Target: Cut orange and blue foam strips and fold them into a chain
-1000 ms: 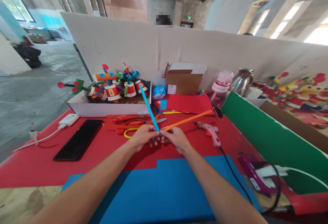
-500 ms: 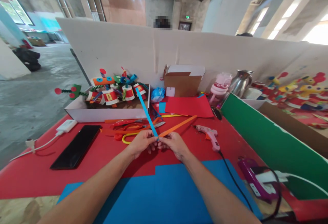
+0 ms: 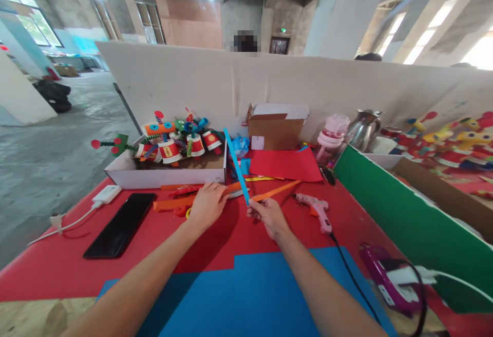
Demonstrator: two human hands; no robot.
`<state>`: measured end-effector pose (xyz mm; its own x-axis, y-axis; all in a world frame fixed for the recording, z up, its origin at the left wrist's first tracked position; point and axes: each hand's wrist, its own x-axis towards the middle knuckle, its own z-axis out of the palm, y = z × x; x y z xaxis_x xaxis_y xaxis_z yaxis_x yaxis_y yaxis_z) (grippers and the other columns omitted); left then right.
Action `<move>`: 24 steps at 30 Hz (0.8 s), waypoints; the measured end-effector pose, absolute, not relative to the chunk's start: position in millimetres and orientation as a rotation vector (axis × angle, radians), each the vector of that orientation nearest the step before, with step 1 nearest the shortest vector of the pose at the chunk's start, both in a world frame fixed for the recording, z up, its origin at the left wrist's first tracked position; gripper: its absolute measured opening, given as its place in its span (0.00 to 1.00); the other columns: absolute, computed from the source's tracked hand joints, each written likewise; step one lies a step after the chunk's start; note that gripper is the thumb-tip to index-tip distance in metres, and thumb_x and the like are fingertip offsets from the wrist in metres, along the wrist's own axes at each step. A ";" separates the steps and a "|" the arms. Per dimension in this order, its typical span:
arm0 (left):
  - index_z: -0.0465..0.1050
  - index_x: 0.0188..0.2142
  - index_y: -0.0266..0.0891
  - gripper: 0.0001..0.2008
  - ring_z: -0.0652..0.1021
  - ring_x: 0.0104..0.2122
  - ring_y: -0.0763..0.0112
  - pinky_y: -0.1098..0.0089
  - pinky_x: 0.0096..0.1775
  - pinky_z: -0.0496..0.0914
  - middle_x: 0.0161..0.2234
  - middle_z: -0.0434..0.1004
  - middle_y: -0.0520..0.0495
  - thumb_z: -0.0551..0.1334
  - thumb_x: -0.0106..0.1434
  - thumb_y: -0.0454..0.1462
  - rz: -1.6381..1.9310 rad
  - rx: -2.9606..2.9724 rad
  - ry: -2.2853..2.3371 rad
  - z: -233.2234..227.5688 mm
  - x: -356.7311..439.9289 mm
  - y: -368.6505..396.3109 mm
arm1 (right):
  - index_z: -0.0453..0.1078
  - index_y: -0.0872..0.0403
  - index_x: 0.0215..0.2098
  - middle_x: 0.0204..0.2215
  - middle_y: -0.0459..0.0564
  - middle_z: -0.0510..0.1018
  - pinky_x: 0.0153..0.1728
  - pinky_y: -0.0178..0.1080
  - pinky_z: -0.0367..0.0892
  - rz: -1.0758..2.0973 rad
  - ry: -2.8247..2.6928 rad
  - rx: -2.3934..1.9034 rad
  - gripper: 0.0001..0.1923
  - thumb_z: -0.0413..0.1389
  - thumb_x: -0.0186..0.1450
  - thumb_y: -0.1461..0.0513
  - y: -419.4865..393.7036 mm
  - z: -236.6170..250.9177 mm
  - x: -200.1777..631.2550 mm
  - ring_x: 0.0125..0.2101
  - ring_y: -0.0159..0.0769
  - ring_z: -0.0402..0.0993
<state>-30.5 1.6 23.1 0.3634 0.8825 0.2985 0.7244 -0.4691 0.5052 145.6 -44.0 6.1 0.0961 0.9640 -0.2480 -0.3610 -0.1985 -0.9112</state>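
Right hand pinches blue strip and orange strip; left hand, loosely curled, reaches scissors at ten o'clock.

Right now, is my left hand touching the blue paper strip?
Apart. The head view shows red table between the left hand and the blue paper strip, which the right hand holds.

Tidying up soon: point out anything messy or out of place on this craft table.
Nothing is spilled or broken. The clutter is the orange strips and scissors heaped under the left hand, and the glue gun lying on its side, cord trailing. The right hand holds blue and orange strips.
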 end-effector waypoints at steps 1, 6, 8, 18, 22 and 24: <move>0.73 0.40 0.39 0.10 0.71 0.47 0.54 0.58 0.47 0.64 0.43 0.75 0.39 0.56 0.62 0.36 0.697 2.441 1.474 21.5 -30.1 4.3 | 0.72 0.56 0.20 0.16 0.44 0.75 0.23 0.31 0.67 1.402 -0.694 -1.149 0.21 0.70 0.37 0.52 -42.3 6.3 147.2 0.18 0.28 0.71; 0.69 0.50 0.38 0.18 0.69 0.47 0.56 0.56 0.50 0.62 0.43 0.73 0.37 0.51 0.63 0.30 0.281 2.746 1.441 15.0 -26.9 5.5 | 0.72 0.56 0.20 0.15 0.43 0.74 0.23 0.31 0.67 1.340 -0.626 -1.096 0.20 0.70 0.37 0.52 -37.4 4.0 152.3 0.17 0.26 0.68; 0.70 0.49 0.38 0.17 0.69 0.46 0.56 0.58 0.49 0.62 0.44 0.72 0.38 0.53 0.62 0.31 0.203 2.797 1.422 18.1 -29.2 3.7 | 0.72 0.56 0.20 0.16 0.43 0.74 0.23 0.31 0.67 1.331 -0.622 -1.087 0.18 0.70 0.38 0.53 -37.2 2.8 152.6 0.17 0.26 0.68; 0.67 0.29 0.39 0.10 0.73 0.30 0.68 0.67 0.35 0.68 0.28 0.73 0.47 0.51 0.64 0.38 0.824 2.053 1.249 19.7 2.2 -17.0 | 0.73 0.57 0.21 0.15 0.43 0.74 0.23 0.31 0.67 1.420 -0.604 -1.049 0.16 0.70 0.40 0.56 -40.4 3.7 148.6 0.17 0.26 0.68; 0.62 0.27 0.40 0.13 0.68 0.18 0.75 0.75 0.20 0.62 0.19 0.67 0.54 0.54 0.61 0.46 0.928 1.484 1.039 5.5 23.2 -29.7 | 0.73 0.58 0.20 0.14 0.43 0.73 0.21 0.30 0.66 1.474 -0.688 -1.108 0.17 0.70 0.39 0.55 -41.1 2.3 150.5 0.16 0.25 0.67; 0.61 0.26 0.40 0.14 0.67 0.16 0.77 0.76 0.19 0.60 0.18 0.66 0.56 0.57 0.57 0.47 0.947 1.388 1.004 1.8 24.0 -32.8 | 0.72 0.58 0.20 0.14 0.43 0.73 0.19 0.29 0.63 1.498 -0.753 -1.144 0.17 0.69 0.41 0.55 -41.6 0.3 150.6 0.15 0.26 0.68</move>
